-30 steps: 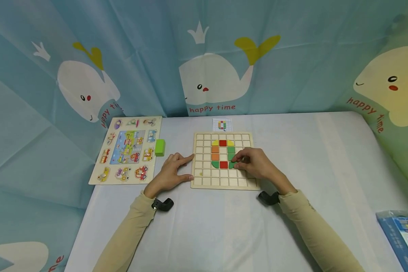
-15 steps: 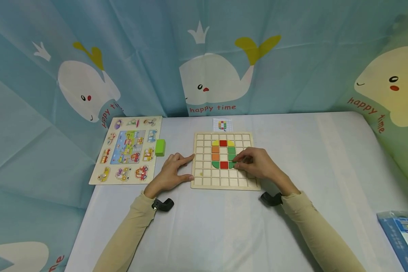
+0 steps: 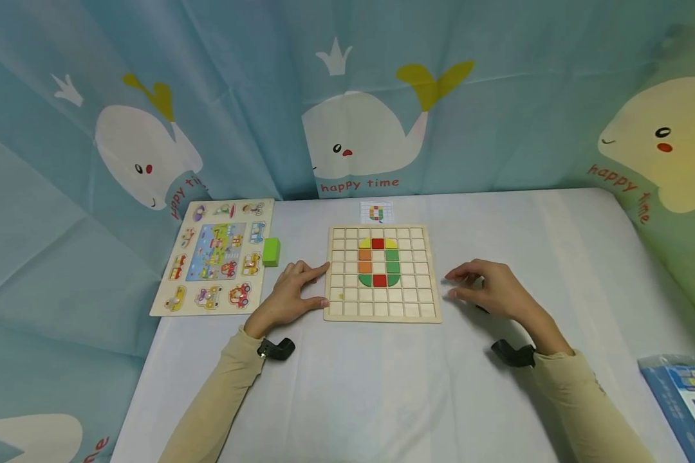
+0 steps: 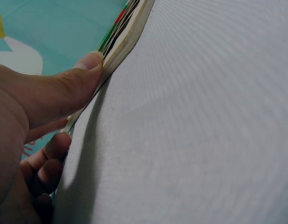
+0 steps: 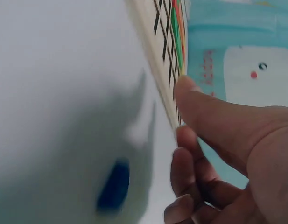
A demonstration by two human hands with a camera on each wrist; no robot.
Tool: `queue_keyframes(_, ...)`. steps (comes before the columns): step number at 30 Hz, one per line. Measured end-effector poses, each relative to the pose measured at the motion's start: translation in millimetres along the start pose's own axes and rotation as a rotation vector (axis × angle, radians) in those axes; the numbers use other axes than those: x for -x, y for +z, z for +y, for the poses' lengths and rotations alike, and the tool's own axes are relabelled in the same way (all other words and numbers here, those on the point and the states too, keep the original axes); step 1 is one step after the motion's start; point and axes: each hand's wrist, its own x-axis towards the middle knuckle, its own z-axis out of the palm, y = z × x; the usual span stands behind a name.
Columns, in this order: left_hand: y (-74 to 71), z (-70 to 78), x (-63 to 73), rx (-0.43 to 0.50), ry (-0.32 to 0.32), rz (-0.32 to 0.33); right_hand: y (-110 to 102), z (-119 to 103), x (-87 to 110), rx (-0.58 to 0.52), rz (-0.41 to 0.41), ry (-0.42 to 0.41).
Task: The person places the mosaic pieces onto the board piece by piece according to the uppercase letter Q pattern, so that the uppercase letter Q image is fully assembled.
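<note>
A square wooden grid board (image 3: 408, 310) lies on the white table. Red, yellow, orange and green tiles (image 3: 392, 267) form a rounded ring in its cells. My left hand (image 3: 289, 296) touches the board's left edge with extended index finger and thumb; the left wrist view shows the thumb (image 4: 64, 91) at the rim. To the right of the board, my right hand (image 3: 492, 289) hovers over the table with loosely bent fingers and nothing between them. Below it, a small dark blue piece (image 5: 113, 186) lies on the cloth, mostly hidden by the hand in the head view.
A small pattern card (image 3: 376, 213) lies behind the board. On the left are a vehicle picture puzzle (image 3: 214, 257) and a green block (image 3: 271, 252) at its right edge. A blue package (image 3: 680, 402) sits at the right front. A whale-print curtain (image 3: 237, 141) hangs behind.
My right hand has let go of the green rounded tile at the ring's lower right corner and moved right, off the board. My left hand stays at the board's edge.
</note>
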Motion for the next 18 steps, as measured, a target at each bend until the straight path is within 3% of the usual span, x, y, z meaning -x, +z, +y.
queue_keyframes(9, -0.6, 0.6, -0.8, 0.011, -0.006, 0.003, -25.8, 16.9, 30.6, 0.075, -0.055, 0.094)
queue_keyframes(14, -0.4, 1.3, -1.0, 0.017, -0.007, -0.001, -27.7, 21.2, 37.3, 0.089, -0.095, 0.145)
queue_keyframes(18, -0.6, 1.3, 0.1, 0.012, 0.001, 0.0, -24.5, 22.3, 39.1, 0.085, -0.098, 0.141)
